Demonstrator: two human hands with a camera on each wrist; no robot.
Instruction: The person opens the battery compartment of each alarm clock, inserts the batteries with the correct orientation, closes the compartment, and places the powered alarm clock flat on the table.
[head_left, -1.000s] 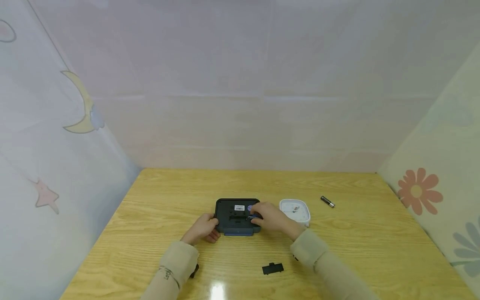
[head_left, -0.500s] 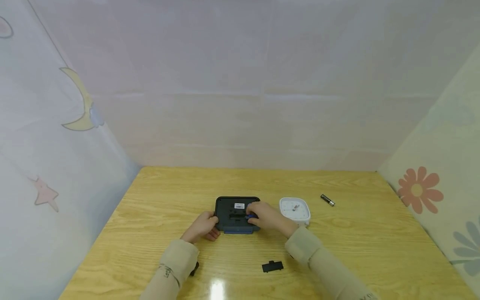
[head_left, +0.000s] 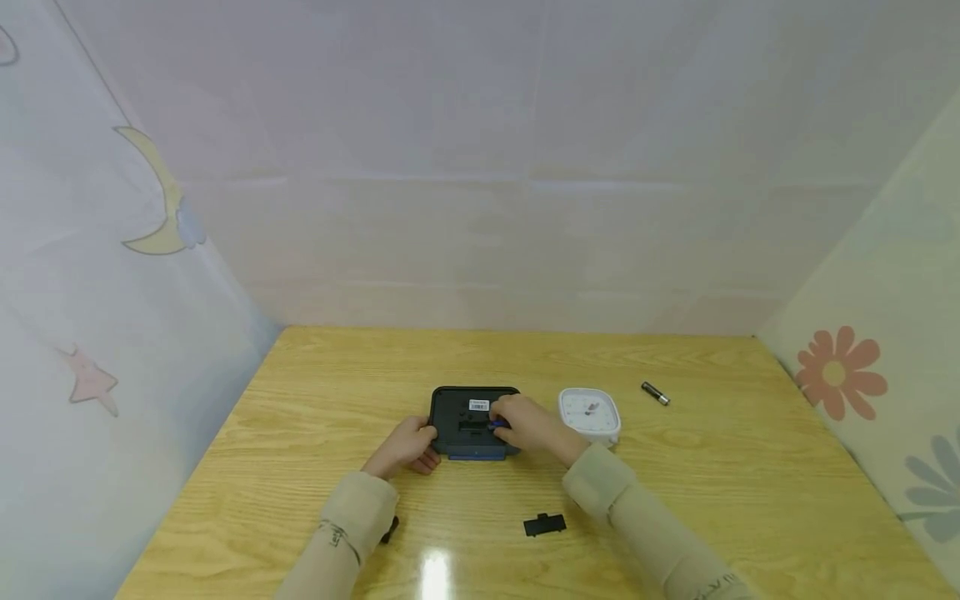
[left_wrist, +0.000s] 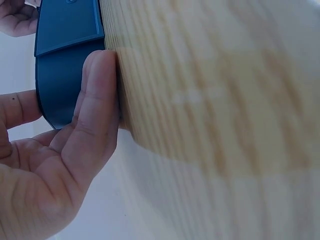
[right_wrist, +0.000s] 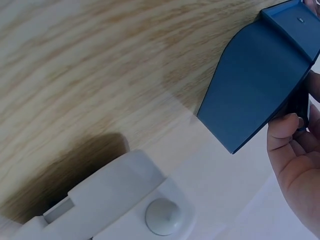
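A black box-shaped device (head_left: 450,408) with rounded corners lies back side up, showing a barcode label and a long battery slot (head_left: 472,427). My left hand (head_left: 407,444) grips its left edge, thumb on top and fingers along the side. At the right end of the slot, my right hand (head_left: 531,425) pinches a small battery (head_left: 497,423) that looks blue. In the right wrist view the battery (right_wrist: 299,106) is a dark cylinder, mostly hidden by the fingers. A black battery cover (head_left: 544,524) lies nearer the front of the table.
A white square clock (head_left: 590,412) stands right of the device, close behind my right wrist. Farther right lies a loose black-and-silver battery (head_left: 655,393). Another small black piece (head_left: 390,530) shows beside my left sleeve. Printed fabric walls (head_left: 420,250) border the wooden table (head_left: 720,467).
My right hand has shifted slightly left along the slot with the battery, covering the purple sticker on the device's back. My left hand keeps its grip. The head view has tilted slightly.
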